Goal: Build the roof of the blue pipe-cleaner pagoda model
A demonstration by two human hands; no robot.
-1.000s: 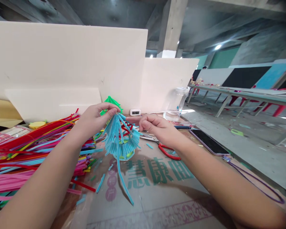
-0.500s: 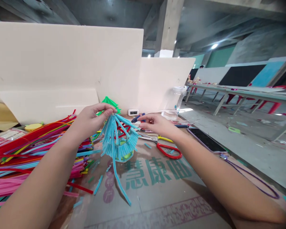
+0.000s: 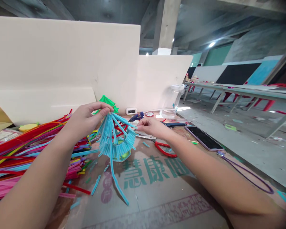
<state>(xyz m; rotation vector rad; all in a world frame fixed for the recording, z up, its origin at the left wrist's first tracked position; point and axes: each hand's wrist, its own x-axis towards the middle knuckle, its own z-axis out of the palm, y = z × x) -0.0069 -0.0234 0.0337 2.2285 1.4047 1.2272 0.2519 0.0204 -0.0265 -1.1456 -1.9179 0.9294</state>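
My left hand is closed, pinching the top of a light-blue pipe-cleaner craft shaped like a fringed dome, with red stems inside and one long blue strand hanging down to the table. My right hand reaches in from the right, fingers pinched together at the craft's outer blue strands. The craft hangs just above the cardboard-covered table.
A heap of coloured pipe cleaners covers the left. Red-handled scissors, a blue glue gun, a small white clock, a clear jar and a phone lie right of the craft. White boards stand behind.
My right hand has opened out of its fist and moved slightly back and left, pinching at the craft's edge. The left hand keeps its hold on the top.
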